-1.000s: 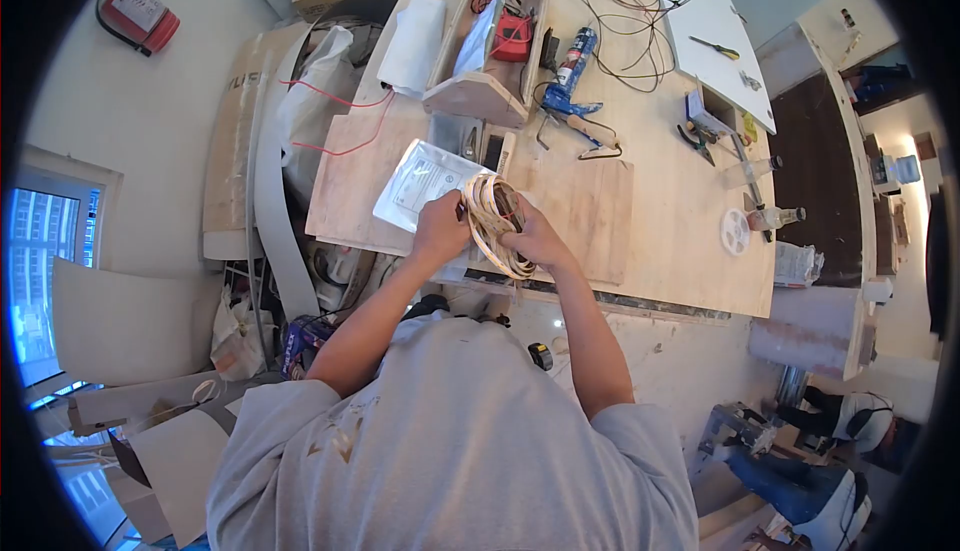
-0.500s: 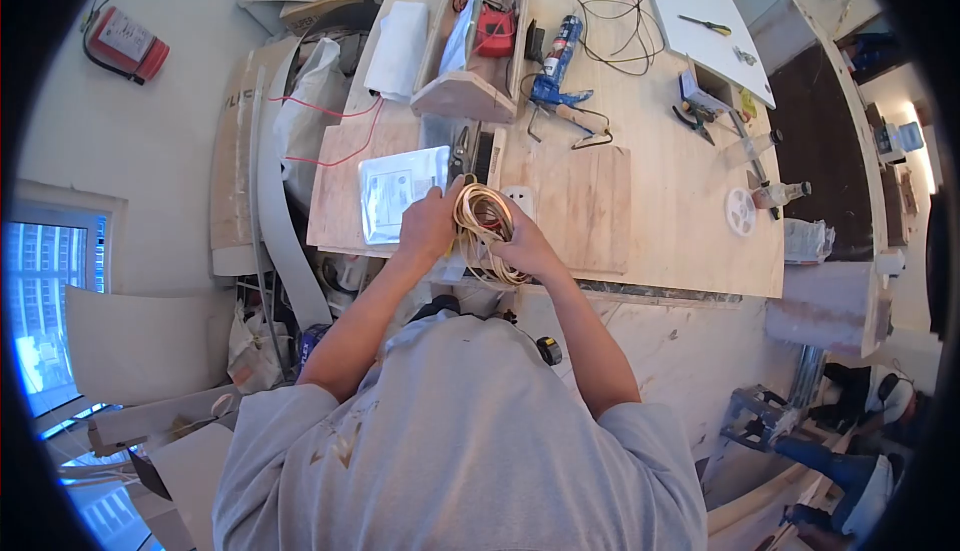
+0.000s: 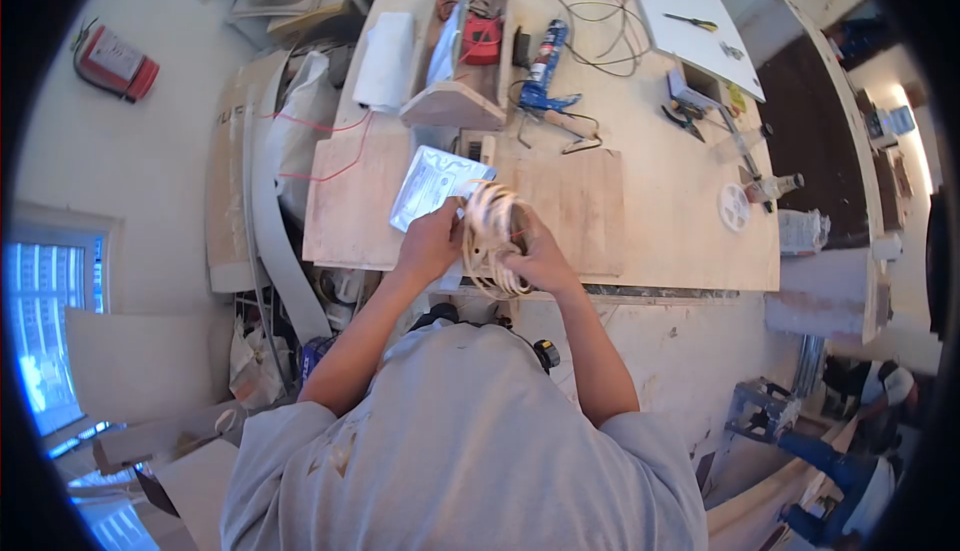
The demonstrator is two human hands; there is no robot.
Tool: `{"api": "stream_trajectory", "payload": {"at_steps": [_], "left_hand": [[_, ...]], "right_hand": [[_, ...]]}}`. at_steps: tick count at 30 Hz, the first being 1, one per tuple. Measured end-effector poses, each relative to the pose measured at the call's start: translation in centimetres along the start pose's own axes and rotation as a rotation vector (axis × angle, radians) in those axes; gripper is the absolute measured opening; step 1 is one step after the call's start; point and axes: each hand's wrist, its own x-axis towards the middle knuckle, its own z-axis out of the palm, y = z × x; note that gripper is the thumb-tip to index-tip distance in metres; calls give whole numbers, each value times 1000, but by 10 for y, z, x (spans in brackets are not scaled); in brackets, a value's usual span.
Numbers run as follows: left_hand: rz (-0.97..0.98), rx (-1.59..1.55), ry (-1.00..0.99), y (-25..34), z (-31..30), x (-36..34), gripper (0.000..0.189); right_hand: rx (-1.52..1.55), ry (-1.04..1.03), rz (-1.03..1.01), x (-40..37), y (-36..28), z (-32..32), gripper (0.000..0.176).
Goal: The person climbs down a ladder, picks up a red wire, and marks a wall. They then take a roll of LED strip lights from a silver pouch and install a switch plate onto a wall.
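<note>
The person's left hand (image 3: 432,243) and right hand (image 3: 541,257) were both raised just over the near edge of the pale wooden tabletop (image 3: 690,221), with a coil of cream-coloured flat strip (image 3: 492,223) between them. The left fingers were closed around the coil's left side and the right fingers were curled around its lower right side, so the loops stood roughly upright between the two palms. Just beyond the left hand was a silvery plastic pouch with a white printed label (image 3: 434,181), tilted over a brown plywood board (image 3: 345,206); whether the left hand also pinched its corner could not be told. Farther back on the tabletop stood an open wooden house-shaped box (image 3: 452,101), with a blue caulking gun (image 3: 540,76) beside it and a small white reel (image 3: 734,207) well off to the right.
</note>
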Motion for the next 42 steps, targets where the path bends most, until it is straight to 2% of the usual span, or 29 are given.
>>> {"api": "stream_trajectory", "payload": {"at_steps": [3,5,7,8,9,12,16,20,23,24,25,27,28,30,33,35,36,37,39,42], "left_hand": [[269,-128,95,1,-2,-5,39],[253,-275,6,4,-8,-3,47],[224,-317,-32,2,-11,-5,50],[258,-331,-48,0,-13,-7,55],[188,-414,-194,9,-25,-9,63],[274,-353,-193,30,-36,-17,68],[241,-111,-64,36,-45,-13,66],[293,-223,-105,37,-51,-13,63],[312,-155,-121,43,-57,-15,65],[356,-23,-67,41,-57,-11,59],[281,109,9,50,-60,-11,54],[290,194,157,38,-62,1,50],[266,131,191,42,-61,1,47],[141,39,153,44,-60,4,47],[227,-4,198,22,-51,11,43],[76,4,111,28,-57,8,44],[141,-64,142,17,-51,9,47],[97,49,76,19,-53,9,51],[284,110,180,3,-41,12,54],[124,101,116,13,-42,7,55]], "right_hand": [[-268,-120,-72,-2,-29,-2,68],[-225,-193,6,-2,-38,-9,67],[-250,-251,-178,1,-40,-12,72],[-243,-310,-167,3,-45,-12,72],[-227,-381,-156,4,-56,-12,73],[-299,-515,-75,7,-89,-12,73],[-295,-507,-153,14,-76,-11,71],[-244,-553,-120,16,-88,-10,68],[-172,-600,-166,25,-74,-8,66],[-194,-579,-239,29,-61,-7,64],[-204,-588,-182,28,-64,-6,63],[-233,-603,-69,24,-75,-12,62],[-225,-606,-38,26,-65,-12,67],[-194,-538,-37,24,-50,-12,72],[-122,-507,-129,24,-27,-7,82],[-25,-472,102,19,-25,-7,82],[45,-457,117,17,-16,-6,83],[107,-427,136,16,-8,-3,83],[131,-372,170,12,-22,3,83],[95,-316,168,10,-19,4,84]]}}
